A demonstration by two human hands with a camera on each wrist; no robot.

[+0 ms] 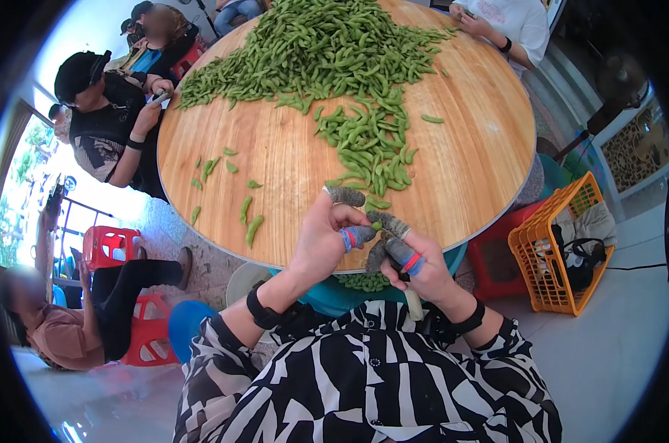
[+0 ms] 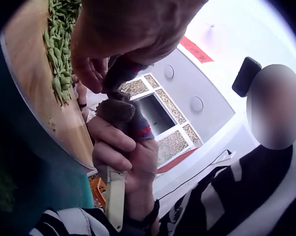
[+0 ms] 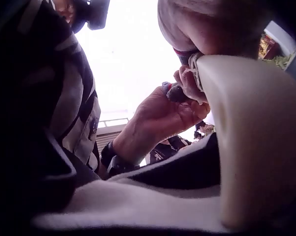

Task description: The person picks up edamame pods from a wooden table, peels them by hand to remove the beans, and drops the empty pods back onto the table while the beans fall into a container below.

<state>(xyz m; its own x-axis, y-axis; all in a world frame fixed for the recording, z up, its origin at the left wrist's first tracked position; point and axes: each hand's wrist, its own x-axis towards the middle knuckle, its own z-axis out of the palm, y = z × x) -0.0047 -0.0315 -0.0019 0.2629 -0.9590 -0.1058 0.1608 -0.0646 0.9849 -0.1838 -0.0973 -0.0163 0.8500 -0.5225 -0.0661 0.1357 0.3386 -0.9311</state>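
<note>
Both hands meet over the near edge of the round wooden table (image 1: 467, 159), with grey cloth covers on several fingertips. My left hand (image 1: 319, 238) pinches a small green soybean pod (image 1: 376, 225) between thumb and fingers. Close against it, the covered fingertips of my right hand (image 1: 436, 272) come up to the same pod. The right hand's lower fingers curl round a tool with a pale handle (image 2: 115, 199), which sticks out below the palm; its working end is hidden. A large heap of green pods (image 1: 334, 48) lies across the table, trailing toward my hands.
Loose pods (image 1: 253, 230) lie left of my hands. Below the table edge sits a teal tub (image 1: 323, 299) with green beans (image 1: 364, 282). An orange crate (image 1: 541, 277) with bags stands at the right. Other people sit around the table; red stools (image 1: 113, 247) stand at the left.
</note>
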